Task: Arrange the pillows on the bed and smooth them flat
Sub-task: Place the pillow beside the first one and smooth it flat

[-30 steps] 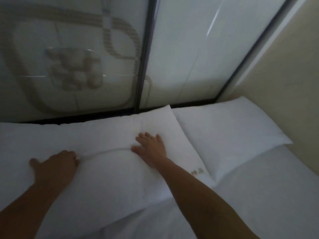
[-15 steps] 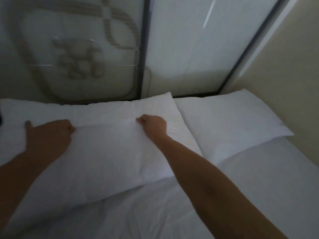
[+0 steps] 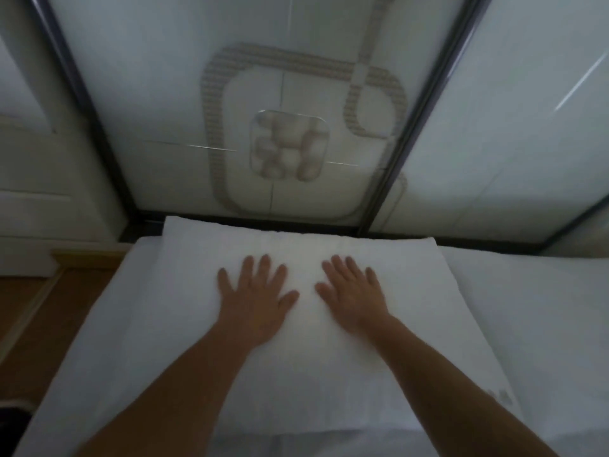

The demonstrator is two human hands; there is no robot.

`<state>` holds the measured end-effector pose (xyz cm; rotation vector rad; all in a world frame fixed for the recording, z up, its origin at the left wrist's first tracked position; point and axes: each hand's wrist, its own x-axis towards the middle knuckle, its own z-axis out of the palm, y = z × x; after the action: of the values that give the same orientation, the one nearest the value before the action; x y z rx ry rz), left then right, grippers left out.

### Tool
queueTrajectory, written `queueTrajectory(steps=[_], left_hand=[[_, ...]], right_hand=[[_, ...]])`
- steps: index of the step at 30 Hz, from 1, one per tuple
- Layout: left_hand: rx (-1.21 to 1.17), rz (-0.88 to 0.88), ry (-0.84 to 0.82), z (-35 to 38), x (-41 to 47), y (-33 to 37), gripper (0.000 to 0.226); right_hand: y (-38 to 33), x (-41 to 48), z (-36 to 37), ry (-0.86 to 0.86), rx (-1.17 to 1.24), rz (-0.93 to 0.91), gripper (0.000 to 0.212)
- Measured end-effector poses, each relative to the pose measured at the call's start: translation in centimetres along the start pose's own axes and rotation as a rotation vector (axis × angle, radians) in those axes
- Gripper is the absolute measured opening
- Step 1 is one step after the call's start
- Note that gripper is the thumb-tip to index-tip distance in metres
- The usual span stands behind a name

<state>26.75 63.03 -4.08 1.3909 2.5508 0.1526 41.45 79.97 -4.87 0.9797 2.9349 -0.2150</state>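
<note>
A white pillow [image 3: 184, 291] lies flat at the head of the bed, its far edge against the headboard. My left hand [image 3: 255, 295] and my right hand [image 3: 354, 295] both rest palm down on its middle, fingers spread, side by side and a little apart, holding nothing. A second white pillow [image 3: 534, 308] lies to the right, its left edge tucked beside the first one; its right part runs out of view.
A pale glossy headboard panel [image 3: 296, 94] with dark vertical frames and a raised ornament rises right behind the pillows. The white bed sheet [image 3: 108, 324] reaches the left bed edge. Wooden floor [image 3: 29, 341] and a skirting board lie to the left.
Both hands let go of the pillow's upper edge and came together at its middle, now flat with fingers spread. The view swung left, centring the left pillow.
</note>
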Motion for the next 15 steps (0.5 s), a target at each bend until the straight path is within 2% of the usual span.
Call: queueTrajectory(steps=[2, 3, 6, 8, 9, 11, 12, 14, 15], left_hand=[[-0.019, -0.089, -0.028, 1.5, -0.1, -2.7, 0.075], [-0.039, -0.163, -0.023, 1.9, -0.3, -4.7, 0.080], [-0.111, -0.402, -0.078, 0.9, -0.8, -10.2, 0.092], [-0.100, -0.466, -0.031, -0.2, -0.3, -11.0, 0.095], [-0.070, -0.429, 0.059, -0.7, 0.3, -10.3, 0.091], [-0.036, -0.238, 0.186, -1.2, 1.8, -7.1, 0.079], [-0.029, -0.130, 0.190, -1.0, 2.3, -5.2, 0.075], [-0.011, -0.038, 0.065, 0.1, 2.3, -3.1, 0.074], [0.001, -0.062, -0.016, 0.8, 1.9, -3.5, 0.077]], right_hand=[[2.7, -0.4, 0.8, -0.038, -0.017, 0.037, 0.067], [5.1, -0.6, 0.7, -0.042, -0.029, 0.122, 0.066], [12.0, -1.8, -1.2, -0.060, -0.048, 0.544, 0.067], [12.6, -1.0, -2.6, 0.003, -0.054, 0.716, 0.069], [11.2, 0.0, -2.7, 0.044, -0.061, 0.676, 0.070], [6.4, 2.1, -1.8, 0.059, -0.062, 0.415, 0.069], [3.8, 2.7, -0.8, 0.036, -0.045, 0.270, 0.069], [0.6, 2.6, 1.0, -0.015, -0.039, 0.092, 0.072], [1.0, 2.2, 1.4, -0.037, -0.037, 0.091, 0.072]])
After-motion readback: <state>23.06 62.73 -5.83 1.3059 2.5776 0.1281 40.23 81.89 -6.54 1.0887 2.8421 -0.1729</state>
